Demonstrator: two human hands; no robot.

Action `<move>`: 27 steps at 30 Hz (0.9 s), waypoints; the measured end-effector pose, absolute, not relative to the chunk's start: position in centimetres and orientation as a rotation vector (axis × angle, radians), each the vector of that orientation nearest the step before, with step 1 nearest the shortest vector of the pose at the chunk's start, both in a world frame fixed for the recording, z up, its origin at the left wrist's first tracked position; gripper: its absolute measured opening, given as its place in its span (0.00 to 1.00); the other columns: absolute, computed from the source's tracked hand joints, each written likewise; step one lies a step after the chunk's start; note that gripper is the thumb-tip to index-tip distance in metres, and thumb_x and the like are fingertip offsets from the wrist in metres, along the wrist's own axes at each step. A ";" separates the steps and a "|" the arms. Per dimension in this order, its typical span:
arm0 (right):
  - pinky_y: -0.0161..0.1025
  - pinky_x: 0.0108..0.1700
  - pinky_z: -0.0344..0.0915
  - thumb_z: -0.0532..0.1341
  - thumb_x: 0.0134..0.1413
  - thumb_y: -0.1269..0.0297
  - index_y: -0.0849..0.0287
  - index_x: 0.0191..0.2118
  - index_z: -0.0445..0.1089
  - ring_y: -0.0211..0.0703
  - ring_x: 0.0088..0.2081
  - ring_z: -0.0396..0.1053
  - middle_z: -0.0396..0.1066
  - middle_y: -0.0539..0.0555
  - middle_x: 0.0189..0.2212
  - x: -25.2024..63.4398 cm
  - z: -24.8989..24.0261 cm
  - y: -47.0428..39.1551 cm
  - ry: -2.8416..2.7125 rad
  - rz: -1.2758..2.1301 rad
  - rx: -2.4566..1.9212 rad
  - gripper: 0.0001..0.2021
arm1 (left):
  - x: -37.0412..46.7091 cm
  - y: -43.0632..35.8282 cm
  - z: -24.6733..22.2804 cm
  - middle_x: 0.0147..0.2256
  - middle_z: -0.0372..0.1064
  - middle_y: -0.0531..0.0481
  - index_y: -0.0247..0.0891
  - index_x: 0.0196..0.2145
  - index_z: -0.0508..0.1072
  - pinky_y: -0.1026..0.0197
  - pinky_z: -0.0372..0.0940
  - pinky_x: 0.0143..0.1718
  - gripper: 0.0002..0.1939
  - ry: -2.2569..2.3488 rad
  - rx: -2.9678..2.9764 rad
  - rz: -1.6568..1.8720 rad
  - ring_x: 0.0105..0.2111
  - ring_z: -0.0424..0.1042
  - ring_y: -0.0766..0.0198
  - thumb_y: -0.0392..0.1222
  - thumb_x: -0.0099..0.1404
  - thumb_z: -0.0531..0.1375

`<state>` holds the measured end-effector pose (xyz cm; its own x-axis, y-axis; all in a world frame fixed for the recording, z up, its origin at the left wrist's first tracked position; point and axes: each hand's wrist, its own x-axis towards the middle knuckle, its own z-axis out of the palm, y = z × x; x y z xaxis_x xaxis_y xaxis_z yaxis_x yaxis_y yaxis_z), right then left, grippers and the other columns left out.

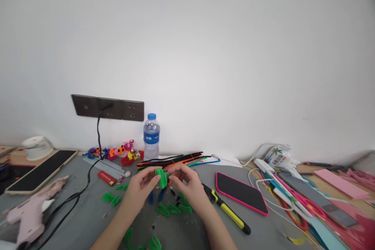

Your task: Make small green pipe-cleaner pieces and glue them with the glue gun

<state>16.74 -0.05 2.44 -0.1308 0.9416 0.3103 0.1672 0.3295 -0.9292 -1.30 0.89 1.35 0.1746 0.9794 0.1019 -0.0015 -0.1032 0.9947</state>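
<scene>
My left hand (pixel 146 185) pinches a folded green pipe-cleaner piece (pixel 161 179) between thumb and fingers, raised over the grey mat. Close against its right side, the fingers of my right hand (pixel 185 181) are pinched together; whatever lies between their tips is too small to make out. Below my hands, several green pipe-cleaner loops (pixel 175 208) rest on the mat. Two more green pieces (pixel 108 197) lie left of my left wrist, and another green bundle (pixel 154 243) is near the bottom edge. Just behind my hands is a pile of black and orange pipe cleaners (pixel 171 161).
A water bottle (pixel 151 136) stands by the wall. A pink glue gun (pixel 31 213) and its black cord (pixel 88 179) lie left, near a phone (pixel 41 172). Rightward are a yellow-black cutter (pixel 231 215), a pink-cased phone (pixel 241 193), scissors (pixel 312 205) and white cables.
</scene>
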 end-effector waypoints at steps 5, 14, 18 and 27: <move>0.35 0.31 0.59 0.60 0.53 0.69 0.58 0.33 0.70 0.39 0.28 0.63 0.68 0.50 0.28 16.9 2.6 -0.2 -1.600 0.929 -1.019 0.02 | -1.1 0.8 1.7 0.32 0.76 0.47 0.38 0.35 0.75 0.61 0.68 0.37 0.12 1.000 1.387 1.146 0.34 0.74 0.57 0.48 0.57 0.63; 0.35 0.32 0.60 0.60 0.53 0.71 0.58 0.32 0.70 0.39 0.28 0.63 0.67 0.49 0.28 17.0 2.8 -0.7 -1.638 0.908 -1.041 0.02 | -1.2 0.5 2.0 0.31 0.76 0.47 0.37 0.34 0.76 0.61 0.67 0.35 0.14 1.042 1.386 1.118 0.33 0.73 0.57 0.50 0.57 0.63; 0.35 0.31 0.60 0.61 0.52 0.71 0.58 0.31 0.69 0.39 0.28 0.63 0.66 0.49 0.27 17.1 2.8 -0.6 -1.640 0.916 -1.040 0.02 | -1.2 0.4 2.4 0.32 0.77 0.46 0.37 0.33 0.77 0.60 0.68 0.36 0.14 1.047 1.408 1.107 0.34 0.74 0.55 0.51 0.56 0.63; 0.34 0.30 0.59 0.60 0.53 0.70 0.58 0.29 0.68 0.38 0.27 0.61 0.65 0.49 0.26 17.0 3.4 -0.9 -1.659 0.930 -1.061 0.03 | -1.2 0.4 2.4 0.33 0.79 0.44 0.38 0.34 0.80 0.58 0.70 0.38 0.15 1.054 1.433 1.096 0.35 0.75 0.52 0.51 0.56 0.63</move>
